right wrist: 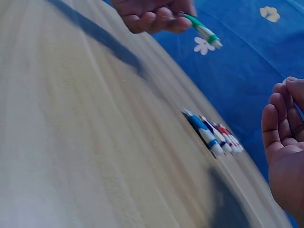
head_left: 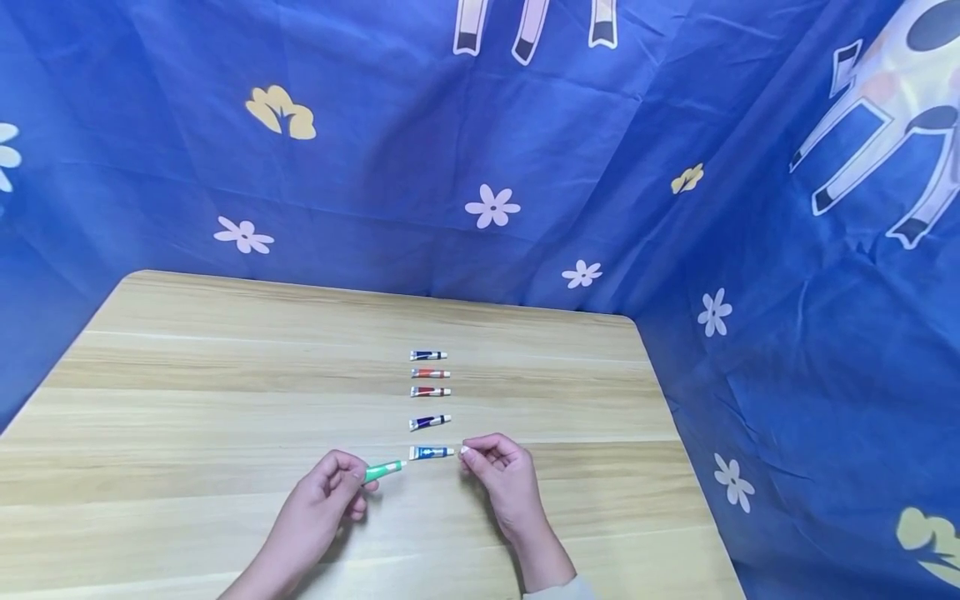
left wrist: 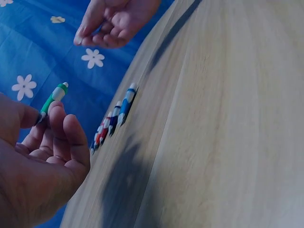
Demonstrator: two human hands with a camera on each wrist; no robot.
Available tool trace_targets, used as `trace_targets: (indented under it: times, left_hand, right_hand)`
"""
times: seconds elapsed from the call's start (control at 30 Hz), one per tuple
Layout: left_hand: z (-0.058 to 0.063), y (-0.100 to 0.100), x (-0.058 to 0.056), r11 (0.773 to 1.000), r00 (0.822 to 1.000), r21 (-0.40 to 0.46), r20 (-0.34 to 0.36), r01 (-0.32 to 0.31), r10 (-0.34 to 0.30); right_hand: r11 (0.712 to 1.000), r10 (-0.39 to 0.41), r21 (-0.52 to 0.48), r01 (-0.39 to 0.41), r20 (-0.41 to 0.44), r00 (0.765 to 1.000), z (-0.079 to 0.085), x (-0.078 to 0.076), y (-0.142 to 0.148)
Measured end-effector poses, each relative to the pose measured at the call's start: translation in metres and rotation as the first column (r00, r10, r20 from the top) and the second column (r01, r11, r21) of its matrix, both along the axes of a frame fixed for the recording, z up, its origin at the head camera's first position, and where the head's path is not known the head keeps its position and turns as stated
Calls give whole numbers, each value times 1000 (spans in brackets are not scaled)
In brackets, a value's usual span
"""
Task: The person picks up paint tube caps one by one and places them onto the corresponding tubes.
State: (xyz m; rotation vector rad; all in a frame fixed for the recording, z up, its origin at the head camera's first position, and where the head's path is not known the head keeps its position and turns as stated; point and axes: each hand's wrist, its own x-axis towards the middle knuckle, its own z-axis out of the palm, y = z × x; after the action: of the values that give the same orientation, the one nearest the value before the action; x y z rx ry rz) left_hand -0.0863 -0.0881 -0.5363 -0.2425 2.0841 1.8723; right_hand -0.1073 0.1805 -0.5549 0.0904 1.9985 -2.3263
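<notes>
My left hand (head_left: 318,500) pinches a green paint tube (head_left: 384,471) between thumb and fingers, lifted over the table with its white tip pointing right. My right hand (head_left: 506,479) has its thumb and forefinger pressed together on a small white piece (head_left: 464,450), which looks like a cap; the fingers hide most of it. On the table between the hands lies a blue paint tube (head_left: 431,453), its capped end close to the right fingertips. In the left wrist view the green tube (left wrist: 53,99) slants upward from the left hand (left wrist: 45,147).
Beyond the blue tube lie a dark purple tube (head_left: 430,422), a red tube (head_left: 431,392), an orange-red tube (head_left: 430,374) and a dark blue tube (head_left: 428,356), in a column. The wooden table (head_left: 187,417) meets a blue patterned cloth (head_left: 360,183) behind and at the right.
</notes>
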Motion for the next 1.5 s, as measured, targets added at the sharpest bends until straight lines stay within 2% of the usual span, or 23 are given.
trace_targets:
  times: [0.17,0.33,0.67,1.17,1.5]
  left_hand:
    - [4,9,2,1000,1000,27,15,4,-4]
    - [8,18,3,997,1000,80,16,0,-1]
    - [6,23,0,994,999,105,26,18,-21]
    - [1,21,0,995,998,94,60,29,-35]
    - [0,23,2,995,996,92,79,35,-43]
  right_hand:
    - [993,25,113,-27,20,999,-1,1,-12]
    - [978,59,201,-57,-5,998,-1,4,-20]
    - [973,127,202,-109,-79,989,-2,9,-28]
    - [968,120,222,-116,-3,993,-2,12,-33]
    - [966,124,225,-124,14,992,-5,15,-34]
